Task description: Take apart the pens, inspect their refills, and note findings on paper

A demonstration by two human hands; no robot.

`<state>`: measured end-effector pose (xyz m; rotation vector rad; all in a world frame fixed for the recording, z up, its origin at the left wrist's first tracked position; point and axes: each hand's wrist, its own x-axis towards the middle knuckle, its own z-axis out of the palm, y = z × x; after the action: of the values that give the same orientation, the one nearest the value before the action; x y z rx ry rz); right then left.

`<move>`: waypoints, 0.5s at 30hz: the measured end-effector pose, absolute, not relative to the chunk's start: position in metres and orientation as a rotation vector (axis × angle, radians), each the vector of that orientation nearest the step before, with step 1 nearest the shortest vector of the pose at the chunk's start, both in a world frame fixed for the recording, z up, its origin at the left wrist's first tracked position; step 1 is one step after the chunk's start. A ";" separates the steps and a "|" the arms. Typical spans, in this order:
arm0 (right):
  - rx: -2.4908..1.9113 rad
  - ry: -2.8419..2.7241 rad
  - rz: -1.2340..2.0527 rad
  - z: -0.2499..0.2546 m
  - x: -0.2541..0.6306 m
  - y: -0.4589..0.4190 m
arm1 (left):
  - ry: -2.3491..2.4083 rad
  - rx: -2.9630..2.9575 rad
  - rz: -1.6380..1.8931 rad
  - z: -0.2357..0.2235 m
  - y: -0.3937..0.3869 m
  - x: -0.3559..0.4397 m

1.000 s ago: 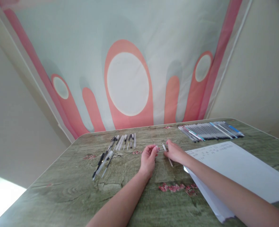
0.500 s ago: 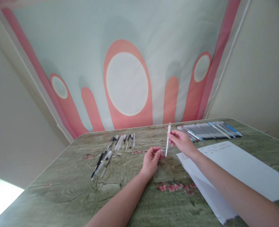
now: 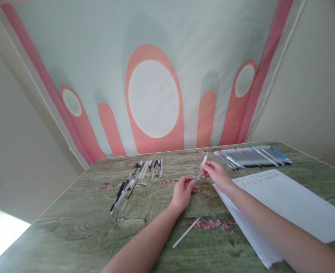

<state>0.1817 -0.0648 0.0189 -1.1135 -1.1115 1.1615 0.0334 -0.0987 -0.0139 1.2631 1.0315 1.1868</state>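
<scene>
My right hand (image 3: 217, 175) is closed, thumb and fingertips pinching a slim translucent pen barrel (image 3: 204, 159) with a whitish upper end. The barrel tilts, its lower end close to the left fingertips. Low over the middle of the table, my left hand (image 3: 182, 193) pinches a small clear piece (image 3: 194, 181) that looks like a pen cap; the fingers cover much of it. Nearer me, a thin white pen refill (image 3: 186, 233) lies slanted on the table, just right of my left forearm.
On the wood-patterned table (image 3: 79, 227), pen parts (image 3: 144, 169) and black and clear pens (image 3: 122, 195) lie at left. A long row of pens (image 3: 249, 157) fills the back right. White paper sheets (image 3: 292, 204) lie under my right forearm. A patterned backdrop (image 3: 153, 98) hangs behind.
The thin white refill has come out of the barrel and now lies on the table. My right hand has lowered slightly, still holding the barrel. My left hand stays in place.
</scene>
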 end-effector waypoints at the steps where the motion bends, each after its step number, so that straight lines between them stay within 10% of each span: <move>1: -1.132 -1.091 1.187 0.019 0.182 -0.064 | 1.032 1.254 1.196 -0.015 -0.098 0.033; 15: -1.000 -2.274 1.228 0.095 0.175 -0.125 | 1.134 1.496 1.242 -0.015 -0.088 0.015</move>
<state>0.1748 -0.1246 0.0952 -1.0000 -2.2743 1.2277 0.0153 -0.0877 -0.0154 1.4961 1.1344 1.2423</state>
